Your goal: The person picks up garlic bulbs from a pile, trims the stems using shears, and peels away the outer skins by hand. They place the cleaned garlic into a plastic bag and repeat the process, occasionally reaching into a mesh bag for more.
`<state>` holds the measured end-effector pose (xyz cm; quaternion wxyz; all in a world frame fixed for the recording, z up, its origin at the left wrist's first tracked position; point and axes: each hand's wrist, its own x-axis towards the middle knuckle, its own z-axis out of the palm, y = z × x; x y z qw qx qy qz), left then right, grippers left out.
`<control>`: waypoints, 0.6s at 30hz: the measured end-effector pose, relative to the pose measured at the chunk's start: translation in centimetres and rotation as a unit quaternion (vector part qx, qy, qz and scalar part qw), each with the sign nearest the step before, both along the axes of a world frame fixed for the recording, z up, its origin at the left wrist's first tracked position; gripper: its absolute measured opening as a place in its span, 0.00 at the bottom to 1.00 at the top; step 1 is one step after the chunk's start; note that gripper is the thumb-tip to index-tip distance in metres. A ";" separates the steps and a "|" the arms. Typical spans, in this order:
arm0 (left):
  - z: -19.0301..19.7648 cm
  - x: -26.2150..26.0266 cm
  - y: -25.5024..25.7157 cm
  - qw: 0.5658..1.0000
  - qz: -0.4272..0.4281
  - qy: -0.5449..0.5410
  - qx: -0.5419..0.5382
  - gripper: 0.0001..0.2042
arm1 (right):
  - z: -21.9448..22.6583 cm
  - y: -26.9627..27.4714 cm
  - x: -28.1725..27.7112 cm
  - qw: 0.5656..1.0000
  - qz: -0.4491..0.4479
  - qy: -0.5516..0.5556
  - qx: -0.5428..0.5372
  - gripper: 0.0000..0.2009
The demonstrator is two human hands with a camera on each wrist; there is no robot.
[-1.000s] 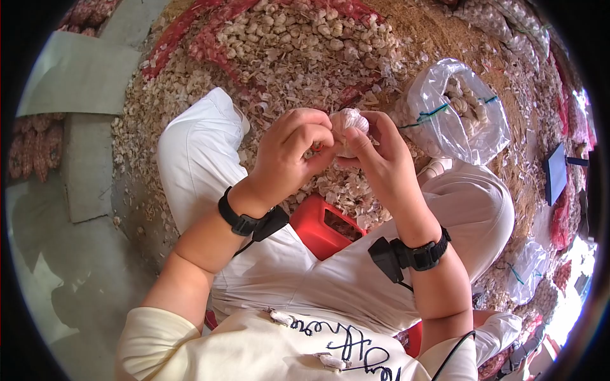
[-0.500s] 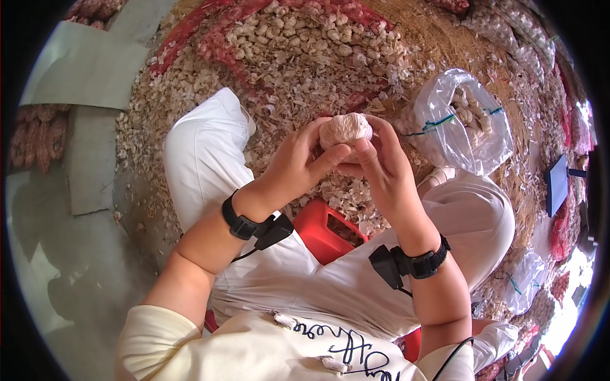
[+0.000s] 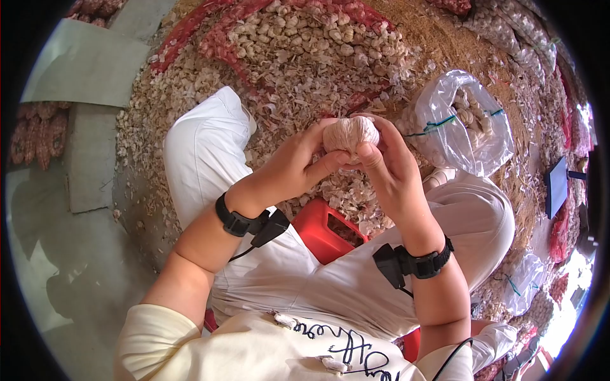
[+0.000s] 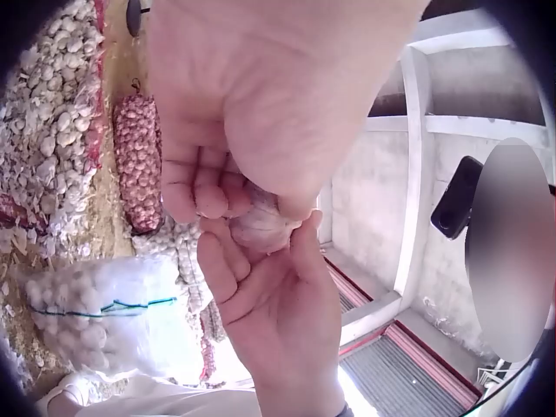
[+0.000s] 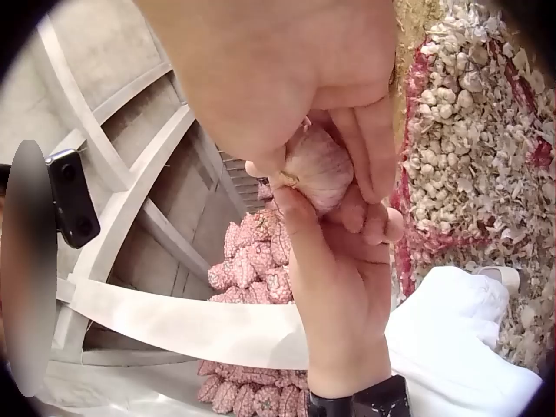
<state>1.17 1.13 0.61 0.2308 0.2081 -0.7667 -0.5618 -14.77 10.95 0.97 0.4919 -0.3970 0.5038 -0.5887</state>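
Note:
Both hands hold one garlic bulb (image 3: 351,134) in front of the body, above the lap. My left hand (image 3: 304,155) curls its fingers behind the bulb from the left, its thumb at the lower edge. From the other side my right hand (image 3: 393,162) grips it, thumb pressed on its near face. Up close in the right wrist view, the garlic bulb (image 5: 320,169) shows pale, faintly purple skin between the two palms. In the left wrist view the fingers cover much of the garlic bulb (image 4: 262,228).
A red plastic container (image 3: 316,233) stands between the legs. Right of the hands is a clear plastic bag (image 3: 438,136) of garlic with a green tie. Ahead lie heaped garlic bulbs (image 3: 298,35) and loose skins (image 3: 298,82) on red netting. Filled mesh sacks (image 5: 252,261) are stacked beyond.
One second ago the left fingers picked at the bulb's side while the right hand held it. Now the left hand also wraps the bulb, which has been turned and sits slightly lower.

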 end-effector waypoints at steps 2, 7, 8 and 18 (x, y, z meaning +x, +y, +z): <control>0.2 0.0 0.0 1.000 -0.004 -0.007 0.017 0.24 | -0.1 -0.1 0.1 1.000 -0.011 -0.007 -0.002 0.22; 1.0 -0.8 -0.3 0.965 0.121 0.050 -0.226 0.25 | 0.0 -0.4 0.2 0.998 -0.032 -0.032 0.033 0.22; 1.0 -0.7 -0.5 0.965 0.121 0.050 -0.226 0.25 | -0.1 -0.4 0.4 0.998 -0.040 -0.027 0.028 0.22; 1.0 -0.9 -0.5 0.935 0.102 0.044 -0.336 0.15 | -0.2 -0.5 0.3 0.997 -0.063 0.022 0.037 0.21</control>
